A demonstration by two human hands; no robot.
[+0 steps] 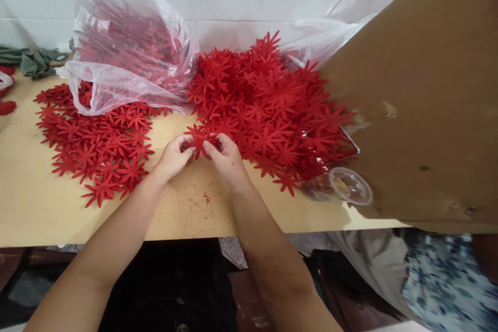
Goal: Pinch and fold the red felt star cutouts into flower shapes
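Between my two hands is a red flower-shaped cutout (199, 141) with several narrow petals. My left hand (177, 154) pinches its left side between thumb and fingers. On its right side, my right hand (226, 154) grips it with the thumb on top. A tall heap of the same red cutouts (264, 109) lies just beyond and to the right of my right hand. To the left of my left hand spreads a second, lower pile of red cutouts (97, 145). Small red scraps (205, 198) are scattered on the table below my hands.
A clear plastic bag (128, 36) full of red pieces stands at the back left against the tiled wall. A clear plastic cup (350, 187) lies on its side at the right, beside a large brown board (420, 93). Green cloth (37, 61) lies far left.
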